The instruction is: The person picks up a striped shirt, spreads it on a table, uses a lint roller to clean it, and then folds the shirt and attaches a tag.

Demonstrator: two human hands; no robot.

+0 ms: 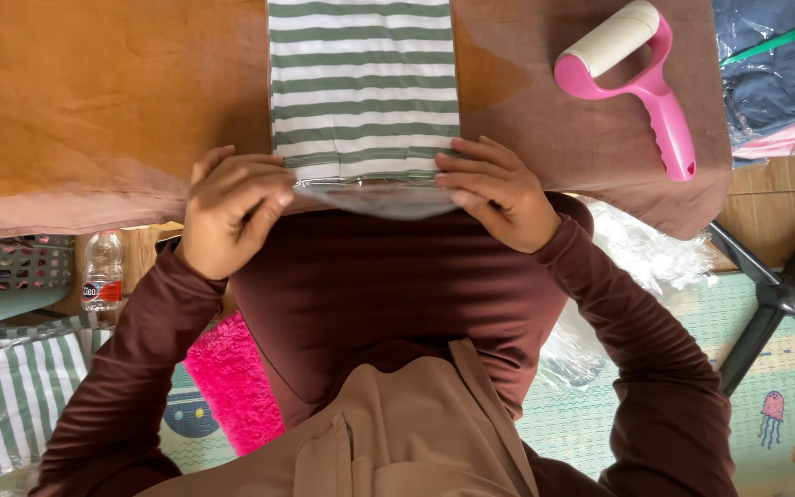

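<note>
At frame centre, the left hand (227, 210) and right hand (497, 190), fingers curled, pinch the clear bag (370, 195) around a green-striped folded garment (362, 83); a pink lint roller (641, 78) lies upper right.

Left of the left hand (230, 210), the brown table cloth (75, 101) lies bare and offers unobstructed passage up to the table edge. Between the left hand and the right hand (497, 191), the folded green-and-white striped garment (362, 83) in its clear bag occupies the surface. Beyond and to the right of the right hand, a pink lint roller (641, 78) blocks the cloth near the table's right edge, with bagged blue clothing (775, 64) stacked just past it.
</note>
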